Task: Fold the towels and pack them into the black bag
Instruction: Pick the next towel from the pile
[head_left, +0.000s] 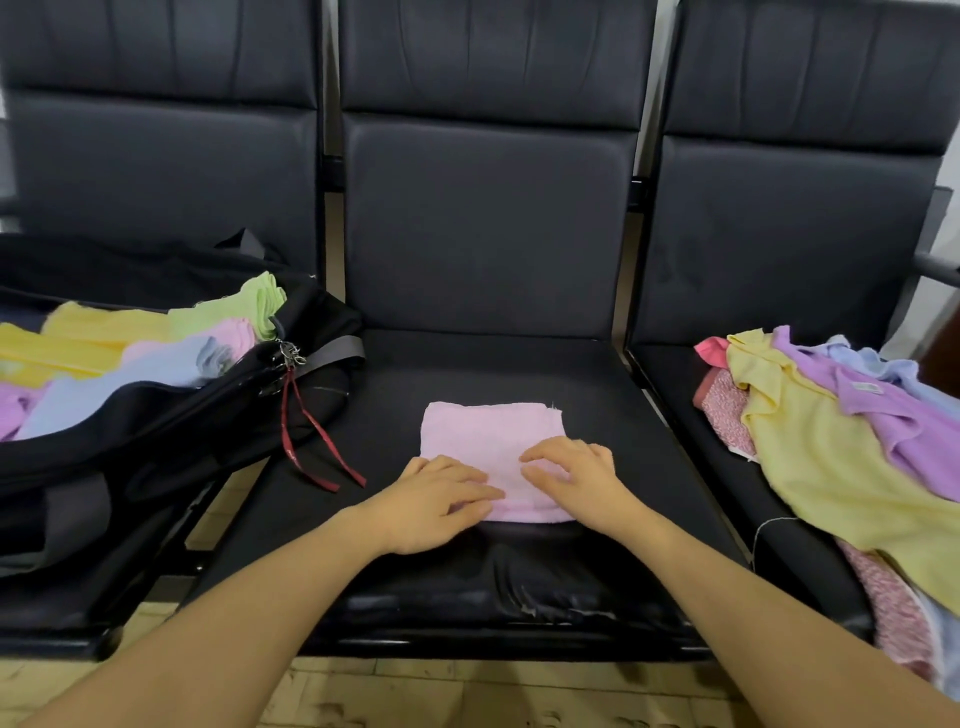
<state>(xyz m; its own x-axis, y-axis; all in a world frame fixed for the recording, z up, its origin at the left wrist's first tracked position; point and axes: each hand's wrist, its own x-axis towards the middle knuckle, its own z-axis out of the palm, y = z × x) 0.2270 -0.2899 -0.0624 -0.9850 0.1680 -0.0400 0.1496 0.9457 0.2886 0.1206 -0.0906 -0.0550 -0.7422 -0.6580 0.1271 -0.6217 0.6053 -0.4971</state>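
Both hands lie flat on a folded pink towel (491, 441) on the middle seat (613, 415): the left hand (439, 501) with fingers straight across its near edge, the right hand (576, 475) with fingers relaxed, gripping nothing. Left of the left hand gapes the black bag (156, 415), holding folded towels (130, 348); right of the right hand lies a loose towel pile (831, 441).
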